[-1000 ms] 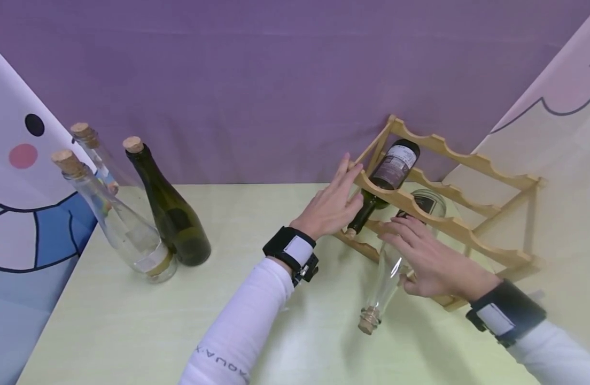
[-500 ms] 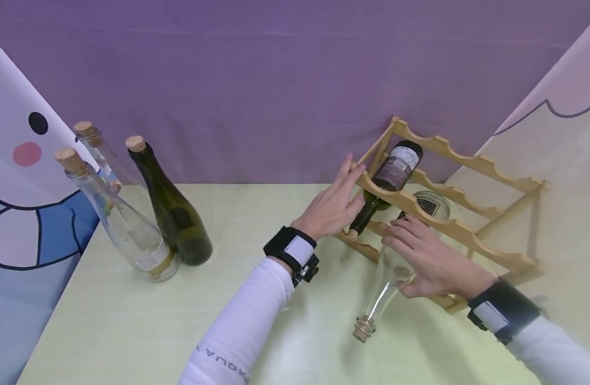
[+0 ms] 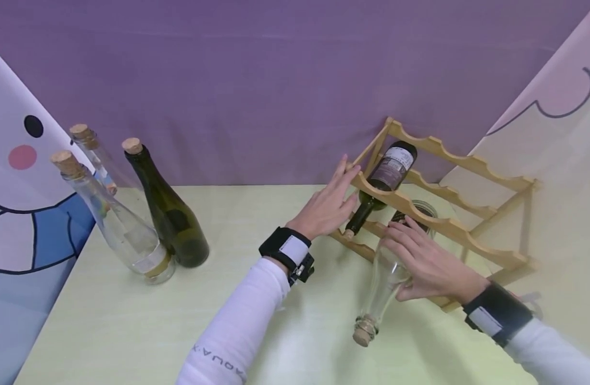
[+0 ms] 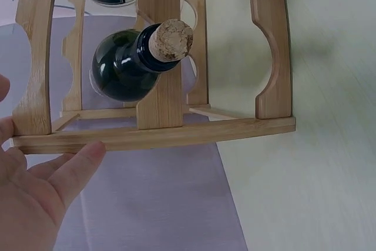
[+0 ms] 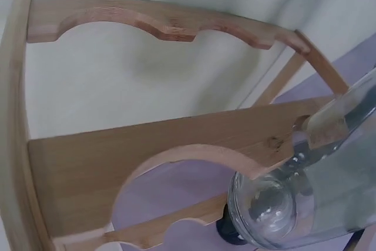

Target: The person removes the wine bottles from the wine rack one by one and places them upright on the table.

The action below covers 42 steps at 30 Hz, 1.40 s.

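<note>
My right hand (image 3: 427, 262) grips a clear glass bottle (image 3: 382, 278) with a dark label, around its body. Its cork (image 3: 364, 330) points down toward me, and its base reaches in below the upper front rail of a wooden wine rack (image 3: 468, 235). In the right wrist view, the glass base (image 5: 273, 210) is beside a rack rail. At the rack's upper left corner, my left hand (image 3: 326, 208) holds the frame; in the left wrist view, fingers (image 4: 79, 171) touch its side bar (image 4: 153, 136). A dark corked wine bottle (image 3: 393, 166) lies in the top row beside that corner.
On the table's left stand a dark green corked bottle (image 3: 172, 214), a clear corked bottle (image 3: 126, 230) and another clear bottle (image 3: 90, 140) behind. A purple backdrop (image 3: 256, 96) rises behind the table (image 3: 218, 321).
The clear bottle in my right hand has shifted slightly, its corked end moving down and toward me and its base sitting a little lower. My left hand stays on the rack corner.
</note>
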Each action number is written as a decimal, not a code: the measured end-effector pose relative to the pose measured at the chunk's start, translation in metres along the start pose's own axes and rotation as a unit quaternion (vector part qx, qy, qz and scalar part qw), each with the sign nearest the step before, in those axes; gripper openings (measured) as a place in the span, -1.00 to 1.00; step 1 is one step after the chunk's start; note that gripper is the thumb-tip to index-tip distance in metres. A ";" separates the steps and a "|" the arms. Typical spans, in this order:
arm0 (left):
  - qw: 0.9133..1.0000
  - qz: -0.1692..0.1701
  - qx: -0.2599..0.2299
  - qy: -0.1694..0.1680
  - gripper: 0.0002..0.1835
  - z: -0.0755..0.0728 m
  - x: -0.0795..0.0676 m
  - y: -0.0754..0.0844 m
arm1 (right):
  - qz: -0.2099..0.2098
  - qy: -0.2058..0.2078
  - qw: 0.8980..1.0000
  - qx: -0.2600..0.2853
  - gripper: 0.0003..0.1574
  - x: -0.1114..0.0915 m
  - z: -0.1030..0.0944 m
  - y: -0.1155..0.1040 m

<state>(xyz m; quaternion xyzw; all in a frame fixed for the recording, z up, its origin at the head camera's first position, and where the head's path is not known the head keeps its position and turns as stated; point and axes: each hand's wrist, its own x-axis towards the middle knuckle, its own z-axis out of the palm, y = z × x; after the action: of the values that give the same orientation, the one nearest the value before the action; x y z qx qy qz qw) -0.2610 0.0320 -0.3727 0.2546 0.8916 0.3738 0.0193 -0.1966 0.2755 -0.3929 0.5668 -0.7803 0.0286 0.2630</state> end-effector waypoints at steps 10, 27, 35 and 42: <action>0.997 0.013 -0.072 0.002 -0.44 -0.002 -0.007 -0.020 | 0.001 -0.016 0.999 -0.028 0.38 0.013 -0.007 -0.013; 0.991 0.006 -0.135 0.004 -0.43 -0.003 -0.035 -0.057 | 0.004 -0.040 0.996 -0.078 0.23 0.029 -0.009 -0.021; 0.996 -0.033 -0.079 0.016 -0.30 -0.010 -0.052 -0.084 | 0.004 -0.044 0.996 -0.082 0.16 0.036 -0.008 -0.020; 0.996 -0.075 -0.044 0.023 -0.25 -0.019 -0.062 -0.099 | -0.015 -0.048 0.994 -0.101 0.19 0.037 -0.011 -0.021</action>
<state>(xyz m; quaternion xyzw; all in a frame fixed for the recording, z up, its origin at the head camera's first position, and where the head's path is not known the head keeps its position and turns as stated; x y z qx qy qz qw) -0.2553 -0.0678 -0.4358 0.1771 0.8914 0.4154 0.0384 -0.1819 0.2394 -0.3728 0.5496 -0.7823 -0.0810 0.2817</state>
